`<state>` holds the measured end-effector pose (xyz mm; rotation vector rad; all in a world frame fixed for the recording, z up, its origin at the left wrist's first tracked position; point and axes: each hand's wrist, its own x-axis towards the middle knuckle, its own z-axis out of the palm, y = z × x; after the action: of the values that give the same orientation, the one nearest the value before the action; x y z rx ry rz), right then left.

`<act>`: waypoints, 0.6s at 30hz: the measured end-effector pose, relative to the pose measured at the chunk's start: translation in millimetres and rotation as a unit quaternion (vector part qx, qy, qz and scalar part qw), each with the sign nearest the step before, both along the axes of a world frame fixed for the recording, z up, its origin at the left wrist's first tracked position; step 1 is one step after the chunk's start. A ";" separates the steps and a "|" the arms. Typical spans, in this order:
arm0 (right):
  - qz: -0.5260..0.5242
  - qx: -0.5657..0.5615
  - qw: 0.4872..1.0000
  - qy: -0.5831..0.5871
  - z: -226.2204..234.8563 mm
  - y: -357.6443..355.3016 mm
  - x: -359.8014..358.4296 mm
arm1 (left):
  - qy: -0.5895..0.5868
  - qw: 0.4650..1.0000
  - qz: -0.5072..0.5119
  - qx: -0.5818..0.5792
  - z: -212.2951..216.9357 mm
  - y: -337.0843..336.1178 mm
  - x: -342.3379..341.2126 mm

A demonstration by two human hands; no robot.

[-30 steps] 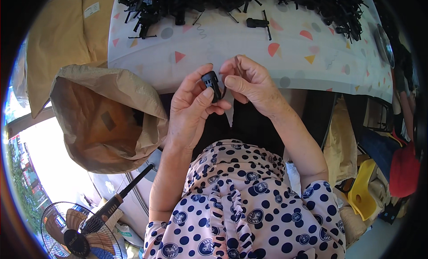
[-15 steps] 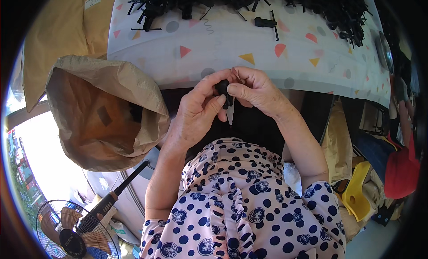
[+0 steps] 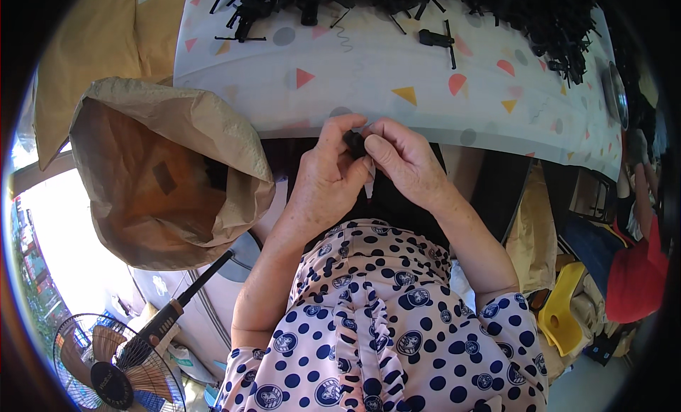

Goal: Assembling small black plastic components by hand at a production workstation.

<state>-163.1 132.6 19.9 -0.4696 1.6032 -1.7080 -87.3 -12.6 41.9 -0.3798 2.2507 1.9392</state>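
A small black plastic part (image 3: 355, 143) is pinched between the fingers of my left hand (image 3: 328, 178), just off the table's near edge. My right hand (image 3: 410, 160) closes on the same part from the other side, its thumb pressed against it. Below the fingertips a pale, pointed, blade-like piece (image 3: 369, 190) sticks down; which hand holds it I cannot tell. On the table lies a similar loose black part (image 3: 436, 39) with a thin crossbar. Beyond it rises a big heap of such black parts (image 3: 397, 0).
A wide-mouthed brown paper sack (image 3: 241, 139) stands at my left beside the patterned tablecloth (image 3: 355, 92). A fan (image 3: 113, 383) is at the lower left. On the right are a yellow plastic piece (image 3: 564, 316) and red cloth (image 3: 638, 277).
My fingers have shifted around the black part, and my right thumb now lies across it. The table and heap sit slightly farther right in view.
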 end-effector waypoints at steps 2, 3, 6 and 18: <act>-0.002 0.036 0.998 0.047 8.9 1.3 3.9 | 0.016 0.997 0.037 0.061 -2.9 -2.9 -0.9; 0.004 0.048 0.996 0.076 11.7 1.4 5.8 | 0.018 0.997 0.036 0.059 -4.6 -2.9 -2.0; 0.007 0.068 0.991 0.119 16.3 2.4 6.0 | 0.040 0.996 0.044 0.067 -5.2 -0.8 -4.0; -0.081 0.084 0.974 0.194 0.9 -2.2 10.0 | 0.099 0.961 0.013 -0.260 4.0 12.0 -13.8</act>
<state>-153.1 130.5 20.9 -0.6322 2.0989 -1.6487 -101.1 -0.6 45.9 -0.2801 2.8894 1.4212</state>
